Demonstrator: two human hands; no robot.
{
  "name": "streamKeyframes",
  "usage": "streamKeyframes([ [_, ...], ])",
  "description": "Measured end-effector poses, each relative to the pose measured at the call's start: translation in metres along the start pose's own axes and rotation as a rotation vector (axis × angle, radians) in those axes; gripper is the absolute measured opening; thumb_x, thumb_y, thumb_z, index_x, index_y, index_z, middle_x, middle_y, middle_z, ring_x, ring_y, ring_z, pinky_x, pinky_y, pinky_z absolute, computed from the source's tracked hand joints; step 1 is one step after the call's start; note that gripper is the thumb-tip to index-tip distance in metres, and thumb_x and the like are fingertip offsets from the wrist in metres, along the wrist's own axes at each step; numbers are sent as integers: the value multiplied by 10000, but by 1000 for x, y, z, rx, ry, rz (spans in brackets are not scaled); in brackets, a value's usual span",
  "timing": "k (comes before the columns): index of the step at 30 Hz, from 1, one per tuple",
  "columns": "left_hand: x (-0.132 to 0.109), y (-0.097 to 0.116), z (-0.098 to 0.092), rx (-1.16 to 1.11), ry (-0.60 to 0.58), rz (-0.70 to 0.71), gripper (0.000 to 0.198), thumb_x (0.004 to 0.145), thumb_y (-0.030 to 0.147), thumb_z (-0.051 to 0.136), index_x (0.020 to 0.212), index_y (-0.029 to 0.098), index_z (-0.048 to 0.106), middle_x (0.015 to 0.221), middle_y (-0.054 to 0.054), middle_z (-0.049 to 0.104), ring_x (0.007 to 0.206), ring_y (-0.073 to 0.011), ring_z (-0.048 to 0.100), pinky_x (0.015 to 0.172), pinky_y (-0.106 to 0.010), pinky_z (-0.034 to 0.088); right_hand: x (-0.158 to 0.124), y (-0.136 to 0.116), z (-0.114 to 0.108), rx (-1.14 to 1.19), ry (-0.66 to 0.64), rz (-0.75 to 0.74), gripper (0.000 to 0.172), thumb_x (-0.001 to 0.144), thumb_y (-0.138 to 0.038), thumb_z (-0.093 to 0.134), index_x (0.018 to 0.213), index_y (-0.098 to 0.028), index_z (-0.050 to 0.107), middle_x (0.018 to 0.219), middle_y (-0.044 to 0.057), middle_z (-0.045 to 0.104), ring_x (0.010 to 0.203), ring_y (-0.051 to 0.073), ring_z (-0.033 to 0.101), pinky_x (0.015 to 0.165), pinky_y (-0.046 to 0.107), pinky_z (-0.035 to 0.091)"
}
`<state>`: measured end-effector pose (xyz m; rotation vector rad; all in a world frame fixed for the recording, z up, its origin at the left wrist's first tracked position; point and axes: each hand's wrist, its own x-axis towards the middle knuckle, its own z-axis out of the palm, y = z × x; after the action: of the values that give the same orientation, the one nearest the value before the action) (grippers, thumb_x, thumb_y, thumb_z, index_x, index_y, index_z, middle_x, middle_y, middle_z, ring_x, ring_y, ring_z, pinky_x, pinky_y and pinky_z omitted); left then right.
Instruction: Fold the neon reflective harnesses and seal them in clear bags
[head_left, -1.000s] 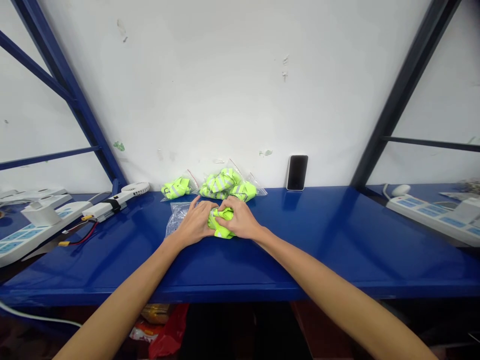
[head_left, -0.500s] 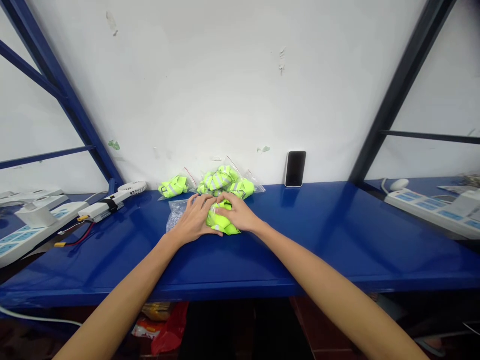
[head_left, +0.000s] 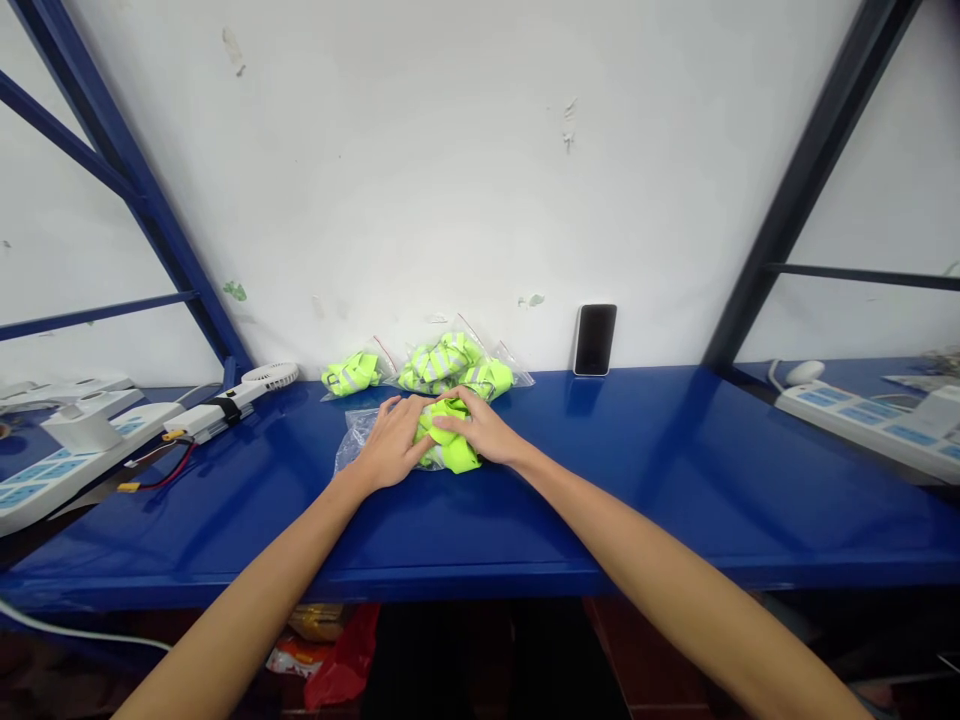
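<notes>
A folded bundle of neon-yellow reflective straps (head_left: 459,455) lies near the middle of the blue table, between my two hands. My right hand (head_left: 472,420) is curled over its right side, thumb and fingers gripping it. On the other side, my left hand (head_left: 395,435) rests with bent fingers on a clear plastic bag (head_left: 352,435), its thumb against the bundle. The bag spreads out to the left under that hand and partly around the bundle; its mouth is hidden. Just behind, several similar bundles in clear zip bags (head_left: 442,360) lie against the wall, with another bagged bundle (head_left: 352,373) to their left.
A phone-like device (head_left: 595,340) with a dark screen leans on the wall. To the left are a small white fan (head_left: 270,377), a battery pack with wires (head_left: 199,420) and a power strip (head_left: 90,450). Another power strip (head_left: 870,425) is at right. Blue posts (head_left: 161,235) frame the table (head_left: 637,500).
My left thumb has shifted up and inward along the bundle, and more clear plastic shows beneath it. My right hand keeps its grip. The view has moved slightly.
</notes>
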<state>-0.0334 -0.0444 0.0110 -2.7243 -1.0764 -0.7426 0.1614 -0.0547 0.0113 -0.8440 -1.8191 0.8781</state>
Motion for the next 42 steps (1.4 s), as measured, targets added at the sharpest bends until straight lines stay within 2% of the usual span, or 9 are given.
streamKeyframes([
  [4,-2,-7,2,-43,12,-41,378,887,299,389,1250,200,418,1117,-66,589,1085,-242,528,1072,-470,241,-3,-2,-1,-74,-91,-60,533,701,-401,731,1131,-197,489,1054,40,539,957,202,520,851,332,422],
  [11,-3,-1,-8,-90,-35,-1,488,920,446,398,1348,221,338,1302,-89,512,1217,-258,459,1120,-475,162,-2,4,-2,70,-91,-73,451,730,-406,706,1100,-223,525,1067,23,541,1003,197,515,880,328,418],
  [17,-4,0,-12,-59,-80,67,614,889,443,426,1433,217,253,1216,-102,531,1178,-280,462,1091,-485,214,-1,7,0,55,-40,-75,461,693,-392,737,1068,-216,535,1091,26,555,1015,199,519,919,343,394],
  [24,-4,4,-13,-15,10,44,591,856,403,472,1391,219,300,1254,-109,486,1198,-276,435,1076,-475,252,0,7,4,5,29,-67,458,667,-371,740,1043,-207,536,1022,16,558,941,191,528,874,342,407],
  [28,-6,6,-14,107,212,-27,447,759,394,570,1136,172,482,1213,-153,452,1146,-319,419,958,-485,353,0,8,4,-33,93,-42,418,666,-316,711,1032,-205,543,1005,12,556,937,193,528,889,355,407],
  [31,-8,8,-13,222,181,-37,128,751,319,552,791,199,533,936,-106,530,948,-291,474,845,-468,374,0,9,4,-57,107,-31,401,665,-271,688,1032,-210,539,996,7,558,922,188,533,892,358,413],
  [33,-7,9,-10,272,132,-9,136,782,264,505,656,211,497,764,-70,535,842,-258,481,805,-446,365,0,8,4,-82,122,-31,410,669,-256,674,1051,-213,532,1007,8,559,926,188,535,906,367,413],
  [36,-6,12,-6,273,118,26,225,840,240,450,619,212,487,652,-39,535,749,-219,479,770,-414,355,0,6,4,-104,136,-53,474,673,-226,651,1124,-217,503,1101,28,554,1001,199,531,955,384,394],
  [42,-6,18,-1,174,119,73,262,913,267,379,701,203,519,705,-35,548,754,-201,489,758,-381,362,0,4,8,-121,106,-109,739,686,-159,620,1351,-204,303,1399,112,389,1284,230,384,1091,401,272],
])
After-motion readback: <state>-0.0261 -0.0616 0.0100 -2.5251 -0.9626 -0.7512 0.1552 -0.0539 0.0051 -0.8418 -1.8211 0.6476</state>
